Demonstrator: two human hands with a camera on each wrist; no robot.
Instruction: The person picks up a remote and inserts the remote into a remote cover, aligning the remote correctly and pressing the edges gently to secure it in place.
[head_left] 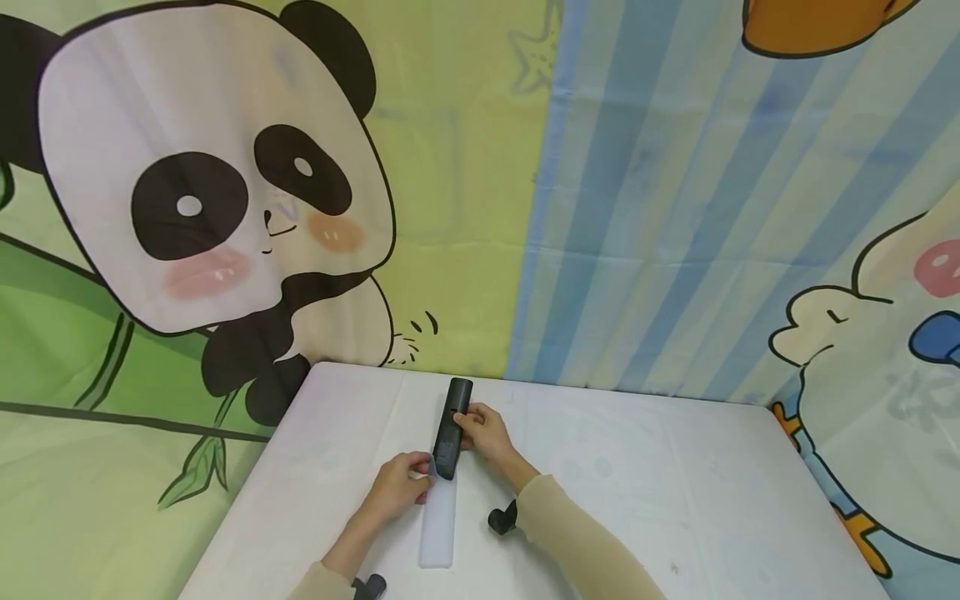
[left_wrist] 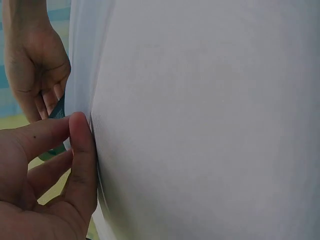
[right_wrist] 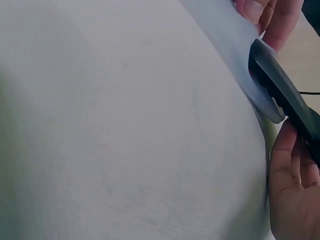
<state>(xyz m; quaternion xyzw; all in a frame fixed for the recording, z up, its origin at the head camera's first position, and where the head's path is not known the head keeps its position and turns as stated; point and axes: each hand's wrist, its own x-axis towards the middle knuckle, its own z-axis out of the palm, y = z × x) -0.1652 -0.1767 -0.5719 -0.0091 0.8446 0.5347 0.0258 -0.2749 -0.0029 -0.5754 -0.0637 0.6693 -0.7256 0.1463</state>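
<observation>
My right hand [head_left: 487,435] grips a black remote control [head_left: 452,429] by its side, above the white table. The remote's near end overlaps the far end of a long, pale translucent sleeve [head_left: 438,529]. In the right wrist view, small bumps like buttons line the remote's [right_wrist: 282,87] underside, close over the sleeve [right_wrist: 225,45]. Thumb and fingers of my left hand [head_left: 396,485] pinch the sleeve's edge near that far end. From the left wrist, the sleeve [left_wrist: 85,55] runs away from the pinching fingertips [left_wrist: 80,130], and the remote is mostly hidden.
The white table [head_left: 637,492] extends to both sides. Behind it hangs a printed curtain [head_left: 600,208] with a panda and blue stripes. A dark wrist-worn device [head_left: 502,518] shows by the right sleeve cuff, another [head_left: 369,587] by the left.
</observation>
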